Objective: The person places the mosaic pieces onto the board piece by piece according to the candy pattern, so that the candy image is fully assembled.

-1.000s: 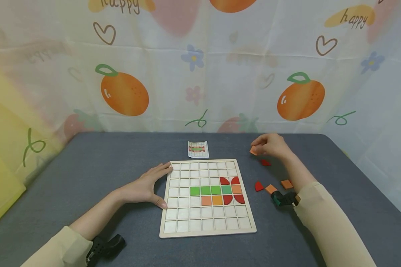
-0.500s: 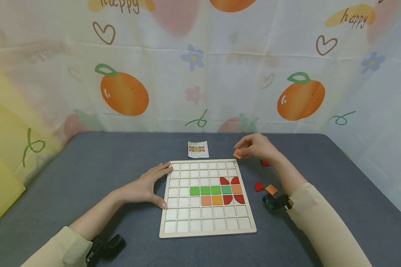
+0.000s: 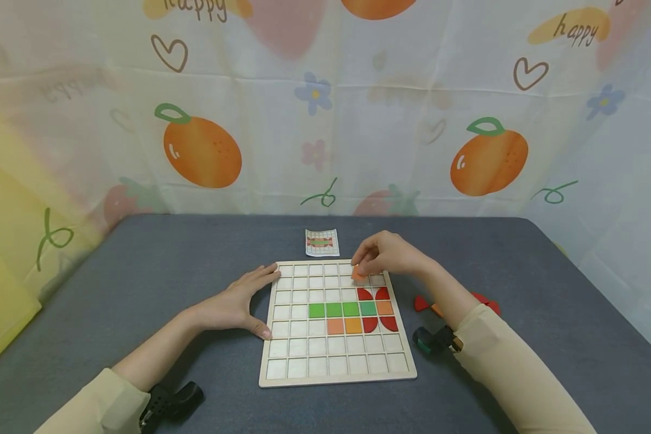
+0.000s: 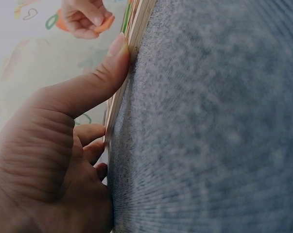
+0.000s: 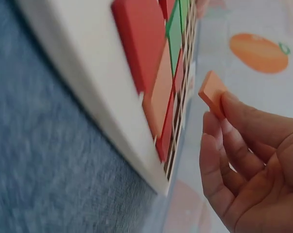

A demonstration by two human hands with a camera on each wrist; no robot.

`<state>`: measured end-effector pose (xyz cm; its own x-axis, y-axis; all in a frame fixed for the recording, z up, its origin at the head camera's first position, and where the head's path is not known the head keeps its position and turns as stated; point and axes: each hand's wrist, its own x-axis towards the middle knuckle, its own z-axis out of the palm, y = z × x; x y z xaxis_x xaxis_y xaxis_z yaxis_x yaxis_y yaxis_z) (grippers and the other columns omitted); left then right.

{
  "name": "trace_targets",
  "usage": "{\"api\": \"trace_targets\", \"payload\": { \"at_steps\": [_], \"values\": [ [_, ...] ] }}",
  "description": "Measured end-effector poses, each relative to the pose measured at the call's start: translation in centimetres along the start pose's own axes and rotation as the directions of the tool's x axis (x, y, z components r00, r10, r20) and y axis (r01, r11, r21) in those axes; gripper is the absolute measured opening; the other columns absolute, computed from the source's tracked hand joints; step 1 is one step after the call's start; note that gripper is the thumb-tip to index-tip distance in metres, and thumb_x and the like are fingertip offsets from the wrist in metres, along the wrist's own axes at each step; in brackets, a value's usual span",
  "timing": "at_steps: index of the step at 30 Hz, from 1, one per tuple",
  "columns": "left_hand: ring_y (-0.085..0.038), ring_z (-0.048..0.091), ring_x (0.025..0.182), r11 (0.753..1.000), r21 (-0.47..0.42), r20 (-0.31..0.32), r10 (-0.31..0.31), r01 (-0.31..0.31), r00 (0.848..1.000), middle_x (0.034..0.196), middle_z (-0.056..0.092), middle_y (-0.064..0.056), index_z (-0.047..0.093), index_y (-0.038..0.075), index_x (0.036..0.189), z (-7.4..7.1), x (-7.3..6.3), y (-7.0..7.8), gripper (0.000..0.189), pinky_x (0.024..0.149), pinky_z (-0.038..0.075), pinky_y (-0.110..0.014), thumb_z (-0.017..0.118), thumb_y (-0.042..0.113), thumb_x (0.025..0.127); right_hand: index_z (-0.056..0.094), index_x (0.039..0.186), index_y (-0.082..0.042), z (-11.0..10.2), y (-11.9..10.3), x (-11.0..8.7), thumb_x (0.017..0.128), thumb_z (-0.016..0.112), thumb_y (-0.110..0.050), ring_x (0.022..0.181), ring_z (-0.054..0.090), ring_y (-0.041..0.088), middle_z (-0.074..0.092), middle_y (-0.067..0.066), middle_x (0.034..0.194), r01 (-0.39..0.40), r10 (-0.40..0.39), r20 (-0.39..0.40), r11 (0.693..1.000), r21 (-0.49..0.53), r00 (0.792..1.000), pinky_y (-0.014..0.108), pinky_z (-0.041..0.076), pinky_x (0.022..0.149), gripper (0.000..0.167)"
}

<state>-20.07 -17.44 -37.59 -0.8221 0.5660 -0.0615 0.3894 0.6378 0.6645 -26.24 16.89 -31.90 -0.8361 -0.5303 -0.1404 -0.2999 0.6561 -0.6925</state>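
My right hand pinches a light orange square tile between thumb and fingertips. It hovers over the upper right of a pale wooden grid board. Along the board's left edge, my left hand lies spread, its thumb and fingertips touching the rim. Set in the grid are several green squares, a teal square, orange-toned squares and red quarter-round tiles. The right wrist view shows a thick red tile near the board's rim.
Behind the board lies a small printed card with a coloured grid pattern. Loose red tiles and an orange tile lie right of the board, partly hidden by my right arm. A printed curtain hangs behind the dark table.
My right hand has moved left and toward me with the orange tile, from the table right of the card to over the board. My left hand has stayed in place.
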Motion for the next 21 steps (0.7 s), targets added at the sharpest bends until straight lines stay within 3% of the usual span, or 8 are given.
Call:
{"api": "trace_targets", "payload": {
  "at_steps": [10, 21],
  "values": [
    [-0.049, 0.004, 0.153, 1.000, 0.011, -0.013, 0.015, -0.015, 1.000, 0.167, 0.013, -0.016, 0.026, 0.005, 0.156, 0.0, 0.0, 0.0, 0.116, 0.111, 0.006, -0.078, 0.090, 0.042, 0.066, 0.077, 0.097, -0.012, 1.6, -1.1, 0.2, 0.086, 0.074, -0.009, 0.076, 0.066, 0.011, 0.074, 0.004, 0.087, 0.065, -0.059, 0.122, 0.997, -0.047, 0.991, 0.028, 0.055, 0.072, 0.012],
    [-0.049, 0.004, 0.153, 1.000, 0.015, -0.009, 0.022, -0.021, 1.000, 0.167, 0.013, -0.017, 0.026, 0.004, 0.156, 0.0, 0.1, -0.2, 0.115, 0.112, 0.005, -0.077, 0.089, 0.042, 0.067, 0.077, 0.095, -0.011, 2.2, -1.3, 0.3, 0.086, 0.075, -0.008, 0.069, 0.064, 0.015, 0.075, 0.005, 0.084, 0.086, -0.077, 0.140, 0.995, -0.058, 0.987, 0.027, 0.053, 0.066, 0.010]
  ]
}}
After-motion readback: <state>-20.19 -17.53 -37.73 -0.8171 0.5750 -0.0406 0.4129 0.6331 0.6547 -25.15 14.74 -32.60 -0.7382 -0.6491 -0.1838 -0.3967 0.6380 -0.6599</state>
